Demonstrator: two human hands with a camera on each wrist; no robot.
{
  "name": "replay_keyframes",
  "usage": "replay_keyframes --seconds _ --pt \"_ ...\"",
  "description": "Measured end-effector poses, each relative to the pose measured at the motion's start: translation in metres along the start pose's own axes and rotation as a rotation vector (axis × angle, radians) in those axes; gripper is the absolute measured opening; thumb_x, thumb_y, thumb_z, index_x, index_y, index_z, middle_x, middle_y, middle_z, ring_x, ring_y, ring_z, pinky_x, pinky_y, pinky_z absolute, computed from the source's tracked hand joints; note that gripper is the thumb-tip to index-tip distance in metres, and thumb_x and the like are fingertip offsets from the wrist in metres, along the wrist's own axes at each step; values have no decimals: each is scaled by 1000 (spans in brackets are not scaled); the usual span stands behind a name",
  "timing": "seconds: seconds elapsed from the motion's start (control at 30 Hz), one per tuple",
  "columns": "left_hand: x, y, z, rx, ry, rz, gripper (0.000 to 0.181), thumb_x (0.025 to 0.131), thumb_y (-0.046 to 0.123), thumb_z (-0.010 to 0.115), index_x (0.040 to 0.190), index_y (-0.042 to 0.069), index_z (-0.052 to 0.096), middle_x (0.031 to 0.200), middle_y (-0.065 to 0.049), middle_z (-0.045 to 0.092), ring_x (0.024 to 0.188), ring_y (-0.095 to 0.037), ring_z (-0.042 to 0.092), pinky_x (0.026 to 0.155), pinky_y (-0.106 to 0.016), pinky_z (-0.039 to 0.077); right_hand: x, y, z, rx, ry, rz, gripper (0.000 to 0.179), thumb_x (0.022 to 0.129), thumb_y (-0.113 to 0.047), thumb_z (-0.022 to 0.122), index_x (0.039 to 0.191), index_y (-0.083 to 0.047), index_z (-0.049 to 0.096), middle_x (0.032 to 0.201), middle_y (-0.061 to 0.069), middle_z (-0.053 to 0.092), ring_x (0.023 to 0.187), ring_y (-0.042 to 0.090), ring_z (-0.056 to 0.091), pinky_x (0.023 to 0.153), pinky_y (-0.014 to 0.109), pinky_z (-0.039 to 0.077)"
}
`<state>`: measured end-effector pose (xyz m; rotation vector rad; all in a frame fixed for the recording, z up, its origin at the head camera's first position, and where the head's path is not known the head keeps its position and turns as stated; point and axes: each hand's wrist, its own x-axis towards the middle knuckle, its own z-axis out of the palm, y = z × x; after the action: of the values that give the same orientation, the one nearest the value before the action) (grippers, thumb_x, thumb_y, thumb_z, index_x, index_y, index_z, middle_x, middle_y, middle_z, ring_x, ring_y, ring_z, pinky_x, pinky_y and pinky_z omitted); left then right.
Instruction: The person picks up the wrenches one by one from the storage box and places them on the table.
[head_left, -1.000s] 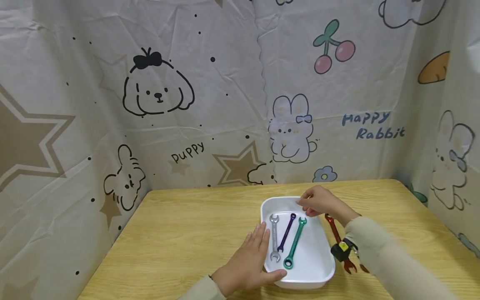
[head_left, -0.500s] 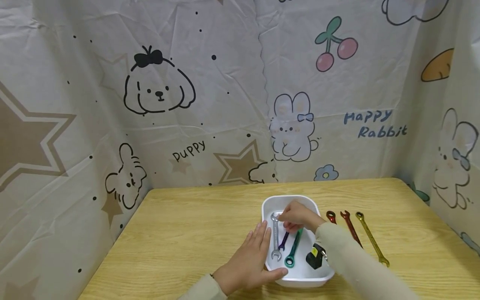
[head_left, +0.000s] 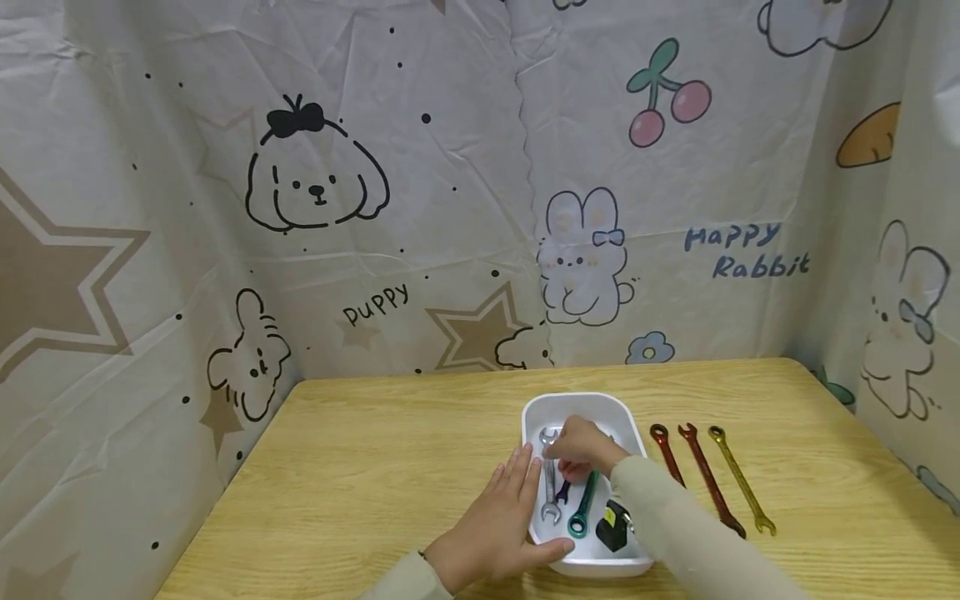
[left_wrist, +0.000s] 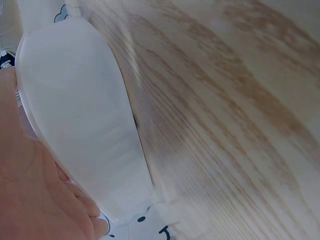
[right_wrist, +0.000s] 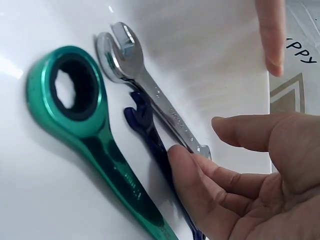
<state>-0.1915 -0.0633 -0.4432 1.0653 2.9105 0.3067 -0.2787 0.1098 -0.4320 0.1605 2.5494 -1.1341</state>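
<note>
In the head view, a white tray [head_left: 634,500] stands on the table with three wrenches in it. My left hand [head_left: 498,517] lies along its left side, fingers straight, thumb at the front rim. My right hand [head_left: 588,446] reaches down into the tray. The right wrist view has its thumb and fingers spread around the far end of a silver open-end wrench [right_wrist: 165,110], apart from each other. A small purple wrench [right_wrist: 155,142] lies alongside, partly hidden behind a finger. Left of it is a green ratcheting wrench [right_wrist: 115,155], ring end toward the camera.
Right of the tray lie a red ratcheting wrench [head_left: 669,454], a longer red wrench [head_left: 708,475] and a gold wrench [head_left: 741,479]. The right sleeve covers part of the nearest one. A printed cloth [head_left: 450,208] hangs behind the table.
My right hand has moved from the tray's far right rim leftward and down into the tray, over the silver and purple wrenches. The left hand stays in place.
</note>
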Motion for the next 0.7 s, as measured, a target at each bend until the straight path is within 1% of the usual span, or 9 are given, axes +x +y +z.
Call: replay_keyframes --seconds 0.07,0.17,0.27,0.4,0.5,0.63,0.7 --pt "0 0 1 -9 -2 -2 105 86 77 34 152 -1 14 159 -21 6 146 -32 10 116 -47 20 0 1 3 -26 26 -20 21 82 -15 73 77 0 59 61 7 58 46 12 55 46 22 50" --pt "-1 0 2 -9 4 3 105 86 77 33 152 -1 13 159 -22 6 146 -32 9 116 -47 20 0 1 9 -88 73 -61 24 77 -16 76 78 0 59 58 7 56 44 12 53 43 21 47" --pt "-1 -1 3 -1 17 14 105 86 79 29 152 -2 14 159 -23 7 146 -33 10 116 -47 20 0 3 13 -131 119 -115 25 74 -16 77 81 1 60 58 7 56 42 13 52 40 21 45" --pt "-1 -1 3 7 20 18 106 85 80 26 152 -2 15 159 -23 7 146 -33 10 116 -47 21 0 5 18 -156 163 -170 23 73 -15 77 79 1 61 58 7 57 43 13 51 39 21 43" --pt "-2 -1 2 9 24 21 106 85 80 26 152 -2 15 158 -23 7 146 -33 10 115 -47 21 0 5 20 -163 179 -179 24 72 -16 77 79 2 63 59 6 57 45 13 52 40 21 43" --pt "-2 0 0 10 26 25 105 86 79 27 151 -2 17 158 -23 8 146 -34 11 115 -47 21 0 5 21 -156 183 -158 30 72 -20 79 86 4 66 61 6 58 47 14 55 41 21 44" --pt "-2 0 0 11 25 27 105 86 79 26 151 -2 18 158 -23 8 146 -34 11 115 -47 21 0 5 21 -150 179 -144 31 72 -21 79 86 4 66 61 6 58 47 14 55 41 20 44"
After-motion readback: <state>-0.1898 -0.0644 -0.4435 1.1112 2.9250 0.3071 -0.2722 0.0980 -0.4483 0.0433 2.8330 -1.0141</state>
